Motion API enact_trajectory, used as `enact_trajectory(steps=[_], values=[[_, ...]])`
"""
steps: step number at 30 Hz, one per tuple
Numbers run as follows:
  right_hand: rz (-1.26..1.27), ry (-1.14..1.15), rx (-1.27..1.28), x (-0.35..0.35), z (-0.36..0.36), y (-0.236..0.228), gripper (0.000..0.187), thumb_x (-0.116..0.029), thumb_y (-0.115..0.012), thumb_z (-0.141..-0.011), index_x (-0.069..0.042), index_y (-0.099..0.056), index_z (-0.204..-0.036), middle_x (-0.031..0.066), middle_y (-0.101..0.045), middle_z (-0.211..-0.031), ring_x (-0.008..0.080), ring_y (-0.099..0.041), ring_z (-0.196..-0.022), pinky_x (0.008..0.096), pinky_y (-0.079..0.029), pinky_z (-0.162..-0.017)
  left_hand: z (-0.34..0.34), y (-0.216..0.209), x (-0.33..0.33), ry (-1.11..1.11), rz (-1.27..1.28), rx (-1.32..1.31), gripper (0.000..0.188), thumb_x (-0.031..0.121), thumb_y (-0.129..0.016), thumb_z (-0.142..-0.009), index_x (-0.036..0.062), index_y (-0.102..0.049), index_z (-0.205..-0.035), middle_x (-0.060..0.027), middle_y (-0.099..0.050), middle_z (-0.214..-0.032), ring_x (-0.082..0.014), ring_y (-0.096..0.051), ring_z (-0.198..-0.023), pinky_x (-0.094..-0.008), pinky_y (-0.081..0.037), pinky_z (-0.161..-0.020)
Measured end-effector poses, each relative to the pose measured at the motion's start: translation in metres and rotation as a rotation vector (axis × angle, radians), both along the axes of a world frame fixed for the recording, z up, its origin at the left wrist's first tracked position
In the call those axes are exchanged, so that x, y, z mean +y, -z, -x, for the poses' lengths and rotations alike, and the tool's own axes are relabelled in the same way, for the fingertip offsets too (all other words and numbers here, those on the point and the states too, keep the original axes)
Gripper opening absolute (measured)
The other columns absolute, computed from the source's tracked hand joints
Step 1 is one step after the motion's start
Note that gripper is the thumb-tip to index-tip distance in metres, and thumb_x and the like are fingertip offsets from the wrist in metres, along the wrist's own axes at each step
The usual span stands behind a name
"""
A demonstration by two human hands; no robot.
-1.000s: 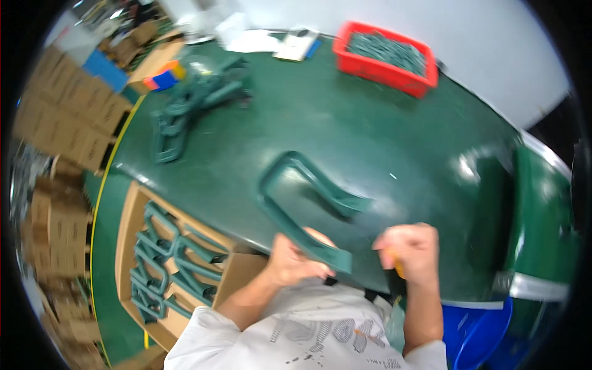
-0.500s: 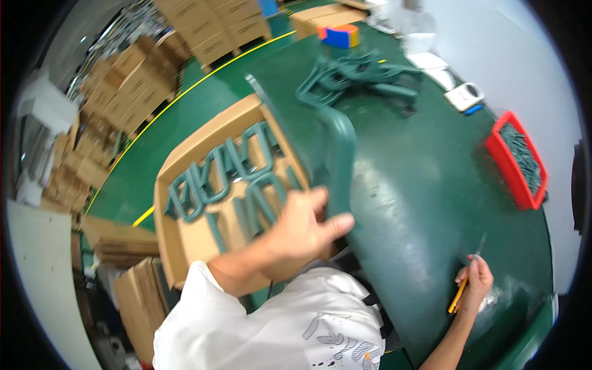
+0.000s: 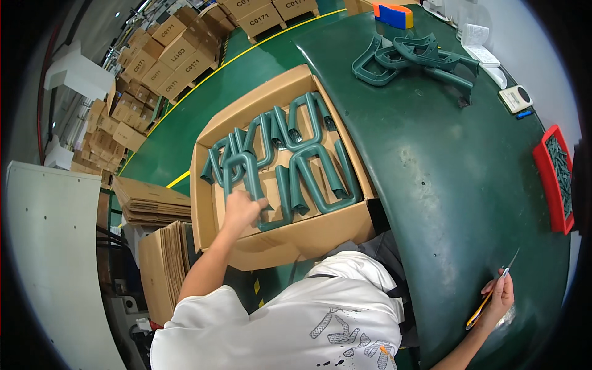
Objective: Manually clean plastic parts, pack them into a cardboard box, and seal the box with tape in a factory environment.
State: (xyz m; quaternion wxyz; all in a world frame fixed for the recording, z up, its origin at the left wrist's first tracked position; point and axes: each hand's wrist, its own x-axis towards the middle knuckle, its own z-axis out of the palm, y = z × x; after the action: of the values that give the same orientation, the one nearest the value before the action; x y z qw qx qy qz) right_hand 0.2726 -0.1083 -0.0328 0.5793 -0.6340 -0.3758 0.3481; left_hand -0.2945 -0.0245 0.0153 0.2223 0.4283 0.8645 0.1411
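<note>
My left hand (image 3: 242,213) reaches into an open cardboard box (image 3: 246,262) at the left of the table, its fingers closed around a U-shaped green plastic handle (image 3: 251,176). Several similar green handles (image 3: 314,120) lie around it in the box, some overlapping. Over the right part of the table, my right hand (image 3: 501,297) grips a slim knife (image 3: 478,313) with an orange-yellow handle. Its thin pointed blade sticks out past the fingers, away from me.
On the green table (image 3: 425,203), green plastic frames (image 3: 419,55) are piled at the far end, near a blue and orange block (image 3: 393,16). A red bin (image 3: 552,185) of small green parts stands at the right edge. Flattened cardboard (image 3: 163,265) leans at the left.
My left hand has moved left and down from the table's edge into the box, bringing a green handle with it. My right hand still holds the knife. The view has shifted.
</note>
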Motion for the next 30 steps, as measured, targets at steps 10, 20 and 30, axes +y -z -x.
enact_trajectory(steps=[10,20,30], values=[[-0.006,-0.024,-0.004,0.0,0.01,-0.001,0.027,-0.02,-0.053,-0.094,0.004,-0.058,-0.107,0.0016,-0.049,-0.061,0.0083,-0.047,-0.055,0.0207,-0.036,-0.051,-0.006,-0.001,0.019,0.04,0.474,0.026,0.053,0.04,-0.045,-0.089,-0.0055,-0.067,-0.071,-0.0198,-0.065,-0.064,-0.0327,-0.065,-0.06,-0.0391,-0.053,-0.065],[0.15,0.008,0.147,0.015,0.025,-0.033,0.019,-0.011,-0.056,-0.088,-0.001,-0.064,-0.102,-0.0022,-0.055,-0.071,0.0077,-0.051,-0.062,0.0228,-0.042,-0.056,-0.067,0.004,0.047,0.414,-0.594,0.153,0.039,0.024,-0.047,-0.093,-0.0047,-0.058,-0.07,-0.017,-0.056,-0.058,-0.0186,-0.052,-0.054,-0.035,-0.041,-0.052],[0.294,0.484,-1.257,-0.071,-0.039,-0.095,0.025,-0.015,-0.068,-0.076,-0.009,-0.062,-0.1,0.0119,-0.06,-0.09,0.0296,-0.062,-0.08,0.0403,-0.051,-0.064,-0.228,0.008,0.056,1.068,-0.557,-0.322,0.03,0.01,-0.05,-0.091,-0.0053,-0.055,-0.066,-0.0096,-0.052,-0.051,-0.0144,-0.046,-0.044,-0.0303,-0.034,-0.043]])
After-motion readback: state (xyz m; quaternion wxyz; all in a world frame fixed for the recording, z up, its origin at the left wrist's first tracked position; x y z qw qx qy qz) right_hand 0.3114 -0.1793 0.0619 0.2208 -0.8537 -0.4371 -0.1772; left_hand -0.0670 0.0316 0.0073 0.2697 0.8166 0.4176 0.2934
